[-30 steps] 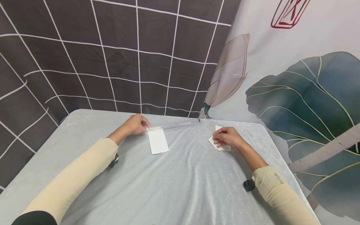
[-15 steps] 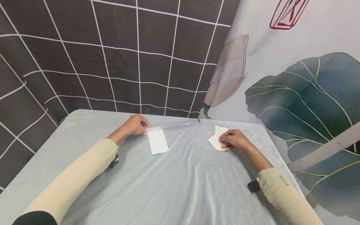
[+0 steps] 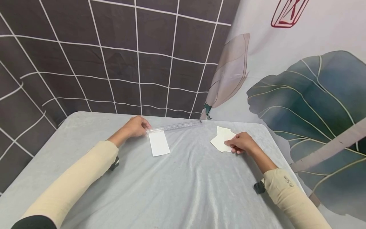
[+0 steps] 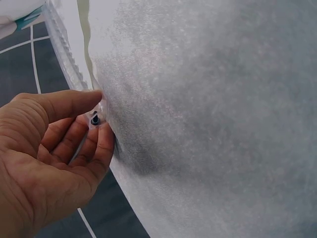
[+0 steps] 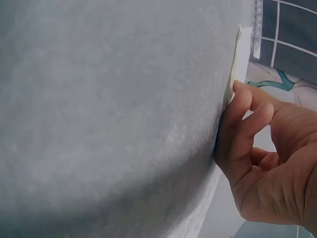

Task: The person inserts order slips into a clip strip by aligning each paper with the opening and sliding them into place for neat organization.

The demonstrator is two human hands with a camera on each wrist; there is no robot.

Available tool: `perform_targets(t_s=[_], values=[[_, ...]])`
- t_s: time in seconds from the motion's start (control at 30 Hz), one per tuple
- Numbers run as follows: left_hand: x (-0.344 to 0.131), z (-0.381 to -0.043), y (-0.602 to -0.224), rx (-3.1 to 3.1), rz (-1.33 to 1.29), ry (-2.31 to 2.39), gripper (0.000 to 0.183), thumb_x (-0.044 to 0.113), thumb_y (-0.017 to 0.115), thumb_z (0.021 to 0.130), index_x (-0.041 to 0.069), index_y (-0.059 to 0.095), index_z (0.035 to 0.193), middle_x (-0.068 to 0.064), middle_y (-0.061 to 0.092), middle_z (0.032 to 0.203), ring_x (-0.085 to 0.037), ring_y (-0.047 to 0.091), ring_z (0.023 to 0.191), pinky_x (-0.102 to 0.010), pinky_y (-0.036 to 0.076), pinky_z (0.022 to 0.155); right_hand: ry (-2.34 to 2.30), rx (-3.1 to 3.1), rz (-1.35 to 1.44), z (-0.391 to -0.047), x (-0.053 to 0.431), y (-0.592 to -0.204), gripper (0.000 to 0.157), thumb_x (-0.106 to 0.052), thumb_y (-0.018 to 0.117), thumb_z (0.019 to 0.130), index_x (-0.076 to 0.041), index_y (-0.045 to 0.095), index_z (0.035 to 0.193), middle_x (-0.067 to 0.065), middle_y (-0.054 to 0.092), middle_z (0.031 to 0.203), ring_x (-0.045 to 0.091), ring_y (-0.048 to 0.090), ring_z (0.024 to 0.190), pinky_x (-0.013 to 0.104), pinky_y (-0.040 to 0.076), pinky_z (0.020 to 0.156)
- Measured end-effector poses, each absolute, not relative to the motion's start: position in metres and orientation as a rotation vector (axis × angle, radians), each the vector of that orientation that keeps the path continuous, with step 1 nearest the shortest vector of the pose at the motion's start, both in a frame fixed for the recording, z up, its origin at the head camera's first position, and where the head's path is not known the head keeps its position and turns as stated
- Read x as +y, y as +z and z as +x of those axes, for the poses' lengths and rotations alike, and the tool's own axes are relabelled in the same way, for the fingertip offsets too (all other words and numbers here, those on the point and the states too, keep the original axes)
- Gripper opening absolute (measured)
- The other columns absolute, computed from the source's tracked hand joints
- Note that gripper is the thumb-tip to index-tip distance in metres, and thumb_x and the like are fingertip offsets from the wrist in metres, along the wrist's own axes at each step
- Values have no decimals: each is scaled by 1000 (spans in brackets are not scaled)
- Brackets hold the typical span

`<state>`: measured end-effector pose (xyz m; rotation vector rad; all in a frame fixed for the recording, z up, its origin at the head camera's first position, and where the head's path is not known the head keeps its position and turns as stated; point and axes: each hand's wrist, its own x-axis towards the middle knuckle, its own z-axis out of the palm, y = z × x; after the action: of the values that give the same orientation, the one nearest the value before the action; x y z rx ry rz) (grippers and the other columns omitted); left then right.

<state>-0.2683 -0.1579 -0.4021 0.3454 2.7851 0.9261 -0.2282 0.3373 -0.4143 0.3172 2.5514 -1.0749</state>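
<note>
On the pale cloth near the back of the table, my left hand (image 3: 138, 126) pinches the left end of a long clear plastic strip (image 3: 180, 126). A small dark piece (image 4: 95, 119) shows in that end, between thumb and fingers in the left wrist view. The strip's left part crosses the upper edge of a white rectangular card (image 3: 159, 144). Farther right, my right hand (image 3: 241, 142) holds the lower right edge of a few overlapping cream paper pieces (image 3: 221, 140) between thumb and fingertips. They lie fanned out. In the right wrist view the paper (image 5: 241, 52) appears nearly edge-on.
A light grey-blue velvety cloth (image 3: 160, 190) with folds covers the table. Behind it hangs a dark curtain (image 3: 114, 63) with white grid lines. A white curtain (image 3: 274, 57) with leaf and flower prints hangs at the right.
My right hand has moved rightward from over the cream paper pieces to their right edge. More of the pieces shows now, spread a little wider. My left hand and the strip stay put.
</note>
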Motion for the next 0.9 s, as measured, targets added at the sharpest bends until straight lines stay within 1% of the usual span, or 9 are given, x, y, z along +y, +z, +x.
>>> perform_targets(t_s=[0.13, 0.3, 0.4, 0.5, 0.57, 0.67, 0.73, 0.83, 0.9], values=[[-158, -269, -401, 2780, 340, 948, 46, -9, 67, 70, -2, 84, 112, -18, 82, 105, -27, 69, 95, -30, 52, 80, -956, 2591, 344, -232, 338, -412, 39, -38, 84, 97, -7, 63, 86, -3, 66, 58, 6, 58, 51, 22, 48, 54], [-158, -270, -401, 2776, 324, 954, 47, -9, 66, 70, -3, 84, 113, -17, 82, 103, -26, 68, 94, -29, 51, 80, -822, 2607, 333, -234, 338, -406, 50, -49, 84, 96, -13, 60, 71, -5, 60, 53, 6, 56, 49, 22, 44, 54], [-158, -270, -401, 2775, 323, 951, 47, -9, 67, 70, -3, 84, 113, -17, 81, 103, -26, 68, 94, -29, 51, 80, -777, 2612, 321, -235, 338, -405, 52, -51, 83, 95, -14, 59, 68, -5, 58, 52, 7, 55, 49, 23, 43, 55], [-158, -270, -402, 2782, 326, 940, 46, -9, 67, 70, -2, 84, 112, -17, 82, 103, -27, 69, 95, -30, 52, 81, -751, 2626, 298, -240, 342, -408, 53, -49, 84, 94, -10, 63, 65, -2, 59, 52, 10, 56, 50, 26, 43, 55], [-157, -270, -403, 2788, 331, 931, 45, -8, 68, 70, -1, 84, 112, -17, 82, 104, -28, 69, 96, -31, 53, 82, -730, 2659, 300, -250, 349, -421, 53, -50, 87, 91, -11, 64, 63, -1, 59, 51, 12, 56, 49, 28, 42, 54], [-157, -270, -403, 2791, 337, 929, 45, -8, 68, 70, -1, 84, 112, -17, 82, 104, -28, 69, 97, -32, 53, 83, -720, 2675, 305, -264, 359, -439, 49, -48, 91, 88, -10, 68, 68, 1, 61, 54, 15, 58, 51, 33, 44, 55], [-157, -270, -404, 2788, 338, 937, 46, -8, 68, 70, -2, 84, 112, -17, 82, 105, -28, 69, 97, -32, 53, 83, -723, 2703, 305, -275, 368, -453, 48, -48, 95, 84, -11, 68, 72, 0, 62, 56, 16, 58, 52, 34, 45, 54], [-157, -270, -404, 2783, 337, 944, 46, -8, 67, 70, -2, 84, 113, -17, 82, 105, -28, 69, 97, -32, 53, 84, -749, 2729, 285, -280, 371, -459, 43, -42, 96, 83, -12, 66, 81, -1, 63, 63, 16, 58, 56, 35, 47, 56], [-158, -269, -404, 2784, 338, 941, 46, -8, 68, 70, -2, 84, 113, -17, 83, 106, -28, 70, 98, -32, 54, 85, -775, 2750, 259, -275, 364, -452, 42, -37, 96, 84, -11, 63, 86, -1, 62, 65, 16, 58, 58, 34, 46, 57]])
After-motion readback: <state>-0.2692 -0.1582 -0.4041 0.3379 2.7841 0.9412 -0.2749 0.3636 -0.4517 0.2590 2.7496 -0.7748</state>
